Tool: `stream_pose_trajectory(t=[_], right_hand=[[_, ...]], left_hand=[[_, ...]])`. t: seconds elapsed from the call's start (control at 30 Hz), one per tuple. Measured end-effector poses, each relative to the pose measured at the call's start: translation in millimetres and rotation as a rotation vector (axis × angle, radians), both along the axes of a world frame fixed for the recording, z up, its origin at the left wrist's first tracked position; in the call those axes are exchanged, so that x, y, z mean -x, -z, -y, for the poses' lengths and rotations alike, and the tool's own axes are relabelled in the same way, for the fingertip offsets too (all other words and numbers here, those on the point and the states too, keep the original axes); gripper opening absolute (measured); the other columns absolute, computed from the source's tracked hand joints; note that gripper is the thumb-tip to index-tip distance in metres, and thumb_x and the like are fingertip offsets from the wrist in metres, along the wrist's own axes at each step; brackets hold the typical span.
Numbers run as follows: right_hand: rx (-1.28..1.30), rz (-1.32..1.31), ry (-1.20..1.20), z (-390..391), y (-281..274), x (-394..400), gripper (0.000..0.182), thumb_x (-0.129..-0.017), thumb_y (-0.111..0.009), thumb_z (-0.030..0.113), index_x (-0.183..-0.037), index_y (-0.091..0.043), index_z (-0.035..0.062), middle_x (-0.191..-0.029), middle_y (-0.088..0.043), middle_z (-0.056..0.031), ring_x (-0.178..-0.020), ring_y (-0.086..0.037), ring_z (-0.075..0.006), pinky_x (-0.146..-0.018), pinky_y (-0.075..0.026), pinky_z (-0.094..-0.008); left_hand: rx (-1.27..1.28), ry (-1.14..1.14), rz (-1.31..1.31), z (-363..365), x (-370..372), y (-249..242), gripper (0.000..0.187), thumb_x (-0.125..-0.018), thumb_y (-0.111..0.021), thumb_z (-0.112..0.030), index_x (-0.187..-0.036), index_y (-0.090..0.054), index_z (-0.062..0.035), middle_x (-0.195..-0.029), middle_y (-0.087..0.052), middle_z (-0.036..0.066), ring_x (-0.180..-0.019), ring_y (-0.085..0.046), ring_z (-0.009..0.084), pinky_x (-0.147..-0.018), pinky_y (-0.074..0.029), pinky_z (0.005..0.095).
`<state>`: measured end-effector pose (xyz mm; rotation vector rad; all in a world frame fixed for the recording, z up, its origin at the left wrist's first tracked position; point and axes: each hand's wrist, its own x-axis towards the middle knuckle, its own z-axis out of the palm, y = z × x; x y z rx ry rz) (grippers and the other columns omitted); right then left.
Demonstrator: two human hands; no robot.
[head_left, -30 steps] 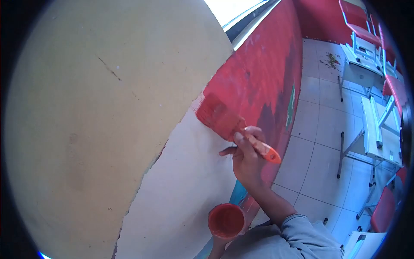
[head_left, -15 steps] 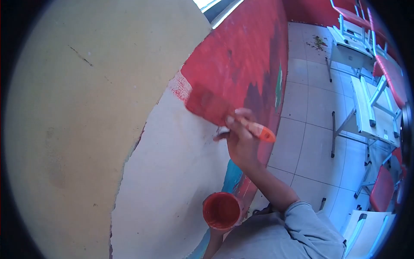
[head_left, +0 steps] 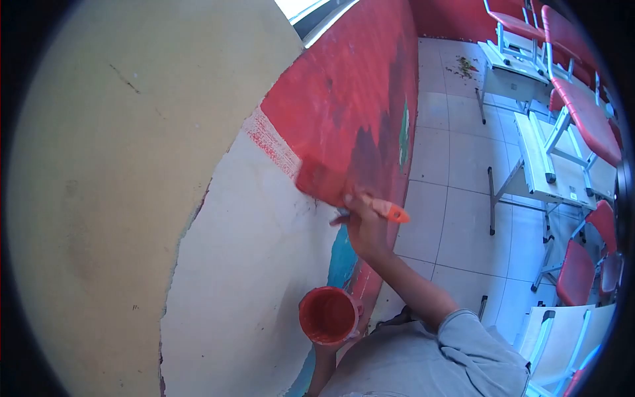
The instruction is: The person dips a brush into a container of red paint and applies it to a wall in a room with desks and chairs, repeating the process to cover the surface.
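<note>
My right hand is closed round the orange handle of a wide paintbrush. The red-coated bristles lie against the wall at the edge between red paint and a bare whitish strip. A thin, streaky red stroke runs up and left from the brush. Low in the view, my left hand holds a paint pot from below, its fingers mostly hidden behind it. Red paint coats the pot's inside.
Beige wall fills the left, ending in a ragged edge. A blue-green patch shows near my right wrist. On the tiled floor to the right stand white desks with red chairs on top. Debris lies farther off.
The brush has moved down along the edge of the red area, and the streaky red stroke is longer. The whole view has shifted slightly. Both hands keep their hold.
</note>
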<state>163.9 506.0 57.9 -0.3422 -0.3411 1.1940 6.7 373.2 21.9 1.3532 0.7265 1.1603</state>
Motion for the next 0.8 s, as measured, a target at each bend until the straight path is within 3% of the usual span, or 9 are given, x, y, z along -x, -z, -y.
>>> stream_pose_trajectory(t=[0.17, 0.27, 0.43, 0.53, 0.7, 0.8], right_hand=[[0.443, 0.092, -0.060, 35.0, 119.0, -21.0, 0.019, -0.081, -0.057, 0.017, -0.095, -0.052, 0.0044, -0.086, -0.056, -0.0023, -0.080, -0.056, -0.0155, -0.061, -0.050, -0.0338], [0.365, 0.098, -0.067, 43.4, 111.4, -38.9, 0.021, -0.079, -0.058, 0.014, -0.097, -0.050, 0.0069, -0.089, -0.057, -0.0039, -0.081, -0.057, -0.0159, -0.060, -0.049, -0.0333], [0.117, 0.022, -0.041, 26.5, 31.6, -29.4, 0.021, -0.078, -0.056, 0.009, -0.098, -0.048, 0.0095, -0.086, -0.054, -0.0024, -0.081, -0.057, -0.0184, -0.054, -0.052, -0.0351], [0.106, 0.025, -0.080, 8.2, 60.7, -7.6, 0.021, -0.080, -0.054, 0.008, -0.101, -0.048, 0.0080, -0.086, -0.053, -0.0024, -0.081, -0.057, -0.0180, -0.054, -0.053, -0.0345], [0.329, 0.143, -0.074, 29.4, 118.2, -27.2, 0.019, -0.080, -0.054, 0.006, -0.099, -0.049, 0.0064, -0.090, -0.051, -0.0039, -0.080, -0.056, -0.0168, -0.055, -0.053, -0.0350], [0.256, 0.107, -0.099, 30.0, 96.3, -34.6, 0.018, -0.080, -0.054, 0.006, -0.098, -0.050, 0.0059, -0.091, -0.050, -0.0042, -0.080, -0.055, -0.0162, -0.055, -0.053, -0.0353]], left_hand=[[-0.007, -0.217, 0.046, 0.8, 5.9, 10.8, 0.092, -0.051, -0.085, -0.016, -0.126, -0.032, -0.0085, -0.115, -0.049, 0.010, -0.101, -0.053, 0.0231, -0.084, -0.048, 0.0363], [0.031, -0.302, 0.059, 0.3, 2.8, 13.5, 0.093, -0.050, -0.085, -0.017, -0.125, -0.032, -0.0078, -0.116, -0.049, 0.010, -0.101, -0.053, 0.0232, -0.084, -0.048, 0.0362], [-0.102, -0.325, -0.131, -7.3, -7.5, 12.1, 0.092, -0.051, -0.085, -0.019, -0.125, -0.033, -0.0072, -0.117, -0.049, 0.008, -0.102, -0.052, 0.0216, -0.085, -0.047, 0.0353], [-0.076, -0.292, -0.050, -10.3, -19.2, 4.2, 0.094, -0.049, -0.086, -0.022, -0.126, -0.033, -0.0078, -0.117, -0.049, 0.008, -0.104, -0.052, 0.0219, -0.085, -0.047, 0.0352], [-0.074, -0.319, -0.058, -7.3, -18.5, 15.5, 0.097, -0.048, -0.087, -0.024, -0.127, -0.032, -0.0080, -0.119, -0.047, 0.008, -0.106, -0.050, 0.0222, -0.087, -0.047, 0.0361], [-0.073, -0.351, -0.074, -4.5, -15.2, 18.9, 0.097, -0.048, -0.087, -0.025, -0.127, -0.032, -0.0080, -0.119, -0.047, 0.008, -0.106, -0.050, 0.0222, -0.087, -0.047, 0.0363]])
